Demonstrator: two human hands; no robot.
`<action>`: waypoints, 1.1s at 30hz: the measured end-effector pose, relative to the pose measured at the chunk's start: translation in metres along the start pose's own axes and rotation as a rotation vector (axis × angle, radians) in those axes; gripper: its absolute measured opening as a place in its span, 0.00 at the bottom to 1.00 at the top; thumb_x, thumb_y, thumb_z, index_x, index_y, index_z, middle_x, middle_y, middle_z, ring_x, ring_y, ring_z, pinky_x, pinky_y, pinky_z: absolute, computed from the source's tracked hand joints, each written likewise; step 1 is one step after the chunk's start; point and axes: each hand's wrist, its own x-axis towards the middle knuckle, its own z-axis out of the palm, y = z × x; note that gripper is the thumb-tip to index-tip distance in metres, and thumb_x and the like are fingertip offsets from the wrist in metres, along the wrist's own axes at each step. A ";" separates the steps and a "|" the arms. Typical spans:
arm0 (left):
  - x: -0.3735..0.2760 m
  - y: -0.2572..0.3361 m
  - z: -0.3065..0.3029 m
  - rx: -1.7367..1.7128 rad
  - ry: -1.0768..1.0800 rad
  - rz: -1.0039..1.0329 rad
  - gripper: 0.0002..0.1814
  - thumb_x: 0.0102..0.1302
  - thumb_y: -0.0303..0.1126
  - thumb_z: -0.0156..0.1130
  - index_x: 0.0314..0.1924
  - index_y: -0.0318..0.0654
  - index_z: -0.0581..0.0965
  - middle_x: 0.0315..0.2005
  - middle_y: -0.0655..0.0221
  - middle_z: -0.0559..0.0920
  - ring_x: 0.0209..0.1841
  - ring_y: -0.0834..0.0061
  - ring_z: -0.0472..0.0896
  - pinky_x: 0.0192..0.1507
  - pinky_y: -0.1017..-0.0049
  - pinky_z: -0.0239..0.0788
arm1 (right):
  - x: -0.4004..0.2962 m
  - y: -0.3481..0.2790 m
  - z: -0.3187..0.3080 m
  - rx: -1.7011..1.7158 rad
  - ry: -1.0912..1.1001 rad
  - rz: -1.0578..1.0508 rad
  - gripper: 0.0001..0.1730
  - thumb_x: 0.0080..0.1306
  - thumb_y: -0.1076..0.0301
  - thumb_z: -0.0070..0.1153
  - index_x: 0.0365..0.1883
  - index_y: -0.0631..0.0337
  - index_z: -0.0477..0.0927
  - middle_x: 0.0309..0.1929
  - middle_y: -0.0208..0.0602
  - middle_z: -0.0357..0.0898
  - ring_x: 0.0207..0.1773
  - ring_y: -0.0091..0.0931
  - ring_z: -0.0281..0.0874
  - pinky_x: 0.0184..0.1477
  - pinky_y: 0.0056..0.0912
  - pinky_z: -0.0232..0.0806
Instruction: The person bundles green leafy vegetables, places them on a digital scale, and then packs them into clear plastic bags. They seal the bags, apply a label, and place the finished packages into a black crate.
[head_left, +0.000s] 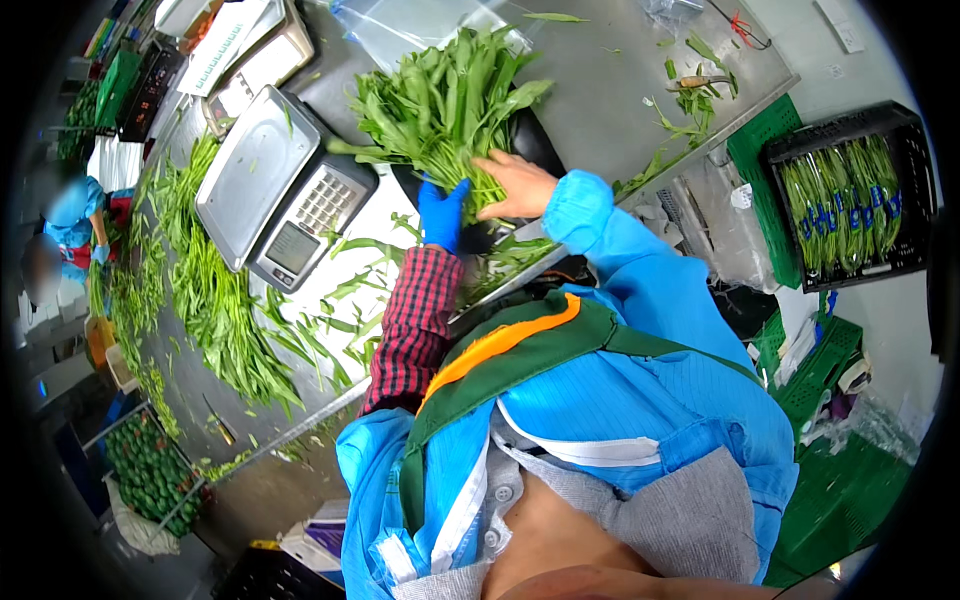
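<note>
A large bunch of leafy greens (450, 97) lies before me on a black, shiny surface, its stems towards me. My left hand (444, 214), in a blue glove, touches the stem ends from the left, thumb and fingers apart. My bare right hand (517, 184) rests against the stems on the right with its fingers spread. Whether either hand grips the stems, I cannot tell. Left of the bunch stands a digital scale (289, 187) with stray leaves on its metal pan. More greens (217, 300) are heaped beyond the scale, and loose leaves (352, 292) are scattered near my left forearm.
A knife (701, 81) lies among trimmings at the upper right; another slim tool (221, 429) is at the lower left. Clear plastic bags (405, 26) lie behind the bunch. A black crate (844, 199) of packed greens stands right. A co-worker (82, 221) is far left.
</note>
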 end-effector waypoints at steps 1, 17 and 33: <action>0.000 -0.004 -0.005 0.089 0.071 -0.040 0.26 0.66 0.22 0.65 0.64 0.30 0.71 0.54 0.60 0.81 0.53 0.70 0.80 0.55 0.70 0.73 | -0.005 0.008 -0.019 -0.018 -0.032 -0.054 0.54 0.55 0.46 0.70 0.74 0.57 0.58 0.73 0.64 0.54 0.72 0.56 0.57 0.71 0.51 0.56; 0.027 0.002 0.004 0.946 0.632 0.065 0.13 0.58 0.37 0.73 0.37 0.36 0.86 0.37 0.58 0.85 0.34 0.59 0.85 0.40 0.64 0.75 | 0.072 0.133 -0.110 -0.505 0.018 -0.760 0.04 0.54 0.69 0.56 0.23 0.54 0.82 0.32 0.33 0.81 0.49 0.34 0.77 0.52 0.39 0.67; 0.022 0.033 0.067 2.036 -0.372 0.476 0.49 0.49 0.44 0.74 0.72 0.47 0.64 0.76 0.59 0.54 0.76 0.55 0.55 0.74 0.45 0.40 | 0.094 0.046 -0.137 -0.064 -0.011 -0.452 0.35 0.59 0.43 0.64 0.56 0.61 0.78 0.47 0.50 0.82 0.50 0.50 0.79 0.50 0.51 0.71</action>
